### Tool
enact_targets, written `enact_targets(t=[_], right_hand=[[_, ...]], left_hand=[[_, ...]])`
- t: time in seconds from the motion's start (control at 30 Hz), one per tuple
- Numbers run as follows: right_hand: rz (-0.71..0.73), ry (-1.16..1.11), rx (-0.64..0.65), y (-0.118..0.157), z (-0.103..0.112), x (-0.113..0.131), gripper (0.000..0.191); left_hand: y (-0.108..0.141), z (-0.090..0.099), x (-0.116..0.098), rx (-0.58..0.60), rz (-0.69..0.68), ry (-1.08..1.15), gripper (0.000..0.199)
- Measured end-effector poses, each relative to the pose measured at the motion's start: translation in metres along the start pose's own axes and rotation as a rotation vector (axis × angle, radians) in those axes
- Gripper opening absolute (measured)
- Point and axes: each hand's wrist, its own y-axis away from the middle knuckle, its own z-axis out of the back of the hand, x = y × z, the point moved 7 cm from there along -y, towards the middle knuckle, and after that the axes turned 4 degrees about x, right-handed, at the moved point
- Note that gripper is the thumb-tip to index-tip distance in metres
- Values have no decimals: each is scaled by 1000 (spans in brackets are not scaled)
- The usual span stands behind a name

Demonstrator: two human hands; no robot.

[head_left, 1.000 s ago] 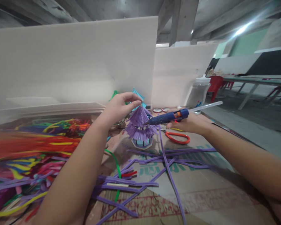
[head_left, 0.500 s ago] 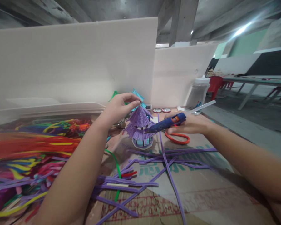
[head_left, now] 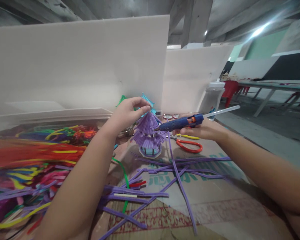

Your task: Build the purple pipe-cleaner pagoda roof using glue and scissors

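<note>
A small purple pagoda model [head_left: 150, 136] with two tiered roofs stands on a pale base. At its peak, the thumb and fingers of my left hand [head_left: 133, 111] pinch the tip. My right hand [head_left: 205, 129] is wrapped round a blue glue gun [head_left: 181, 123], a clear glue stick [head_left: 222, 111] jutting from its back. The nozzle points left, close to the upper roof; whether it touches cannot be made out. Below the gun lie scissors with orange handles [head_left: 190, 146]. Purple pipe cleaners [head_left: 181, 186] are strewn over the table in front of the model.
At left lie heaps of colourful pipe cleaners [head_left: 37, 153]. A turquoise roofed model [head_left: 148, 100] stands behind the purple one. The clear bottle [head_left: 211, 96] is at back right, before white boards [head_left: 77, 66]. A green strip [head_left: 125, 176] crosses the near table.
My right hand has raised the glue gun, its nozzle going from the lower roof to the upper one. The model has tilted or shifted slightly left; my left hand keeps its pinch.
</note>
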Motion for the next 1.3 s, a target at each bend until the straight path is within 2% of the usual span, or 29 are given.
enact_targets(t=[0.13,0.27,0.4,0.67,0.93,1.1,1.3], right_hand=[[-21,-61,-8,0,0,-2,39],[-63,-12,-46,1,4,-7,43],[-21,16,-69,1,7,-11,49],[-64,34,-96,1,9,-15,48],[-58,-1,-93,0,7,-12,47],[-65,-22,-46,0,4,-13,49],[-57,-44,-63,2,7,-15,54]], left_hand=[[0,0,-1,3,-6,4,28],[0,-1,-1,6,6,14,27],[0,-1,-1,1,12,19,28],[0,0,-2,3,17,5,27],[0,-1,0,2,19,2,27],[1,-1,0,6,20,12,26],[1,-1,1,9,29,47,26]])
